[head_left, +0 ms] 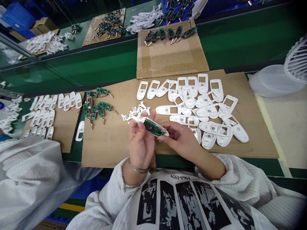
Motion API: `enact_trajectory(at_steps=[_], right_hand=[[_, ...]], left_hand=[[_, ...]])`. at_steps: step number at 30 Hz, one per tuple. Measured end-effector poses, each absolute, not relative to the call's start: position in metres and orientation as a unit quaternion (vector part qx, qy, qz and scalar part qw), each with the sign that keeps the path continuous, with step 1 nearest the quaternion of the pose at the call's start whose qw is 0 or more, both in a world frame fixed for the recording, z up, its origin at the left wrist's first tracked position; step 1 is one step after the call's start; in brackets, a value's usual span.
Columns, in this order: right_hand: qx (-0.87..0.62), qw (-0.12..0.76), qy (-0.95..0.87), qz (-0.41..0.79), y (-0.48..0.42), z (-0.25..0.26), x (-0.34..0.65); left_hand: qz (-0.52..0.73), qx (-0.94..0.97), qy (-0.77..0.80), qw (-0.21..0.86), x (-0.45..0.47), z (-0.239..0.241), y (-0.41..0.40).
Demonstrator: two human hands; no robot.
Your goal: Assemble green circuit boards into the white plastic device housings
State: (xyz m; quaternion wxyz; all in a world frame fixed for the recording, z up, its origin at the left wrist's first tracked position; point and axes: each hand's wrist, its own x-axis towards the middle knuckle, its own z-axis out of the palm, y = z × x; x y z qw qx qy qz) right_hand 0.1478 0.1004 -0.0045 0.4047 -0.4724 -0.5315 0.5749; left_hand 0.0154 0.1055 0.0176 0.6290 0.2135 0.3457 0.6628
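Observation:
My left hand (141,140) and my right hand (178,138) together hold a white thermometer shell with a green circuit board in it (153,126), above the cardboard sheet (107,143). Both hands have their fingers pinched on it, the left at its near-left end, the right at its right tip. Small white plastic pieces (136,113) lie just behind the left fingers. A heap of white front shells (203,108) lies to the right of my hands. Several green circuit boards with metal probes (97,107) lie to the left.
A person's striped sleeve (28,172) fills the lower left, beside rows of white shells (50,110) on cardboard. Another cardboard (168,54) with circuit boards sits on the green belt behind. A white fan (283,73) stands at the right.

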Motion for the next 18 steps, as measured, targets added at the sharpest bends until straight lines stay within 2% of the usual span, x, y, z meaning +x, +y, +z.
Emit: enact_trajectory(at_steps=[5,18], right_hand=[[-0.475,0.410,-0.503,0.595,0.100,-0.001,0.148],[-0.473,0.412,-0.445,0.639,0.105,0.002,0.147]], left_hand=[[0.659,0.161,0.326,0.658,0.015,0.019,0.109],[0.632,0.229,0.376,0.638,0.016,0.011,0.107]])
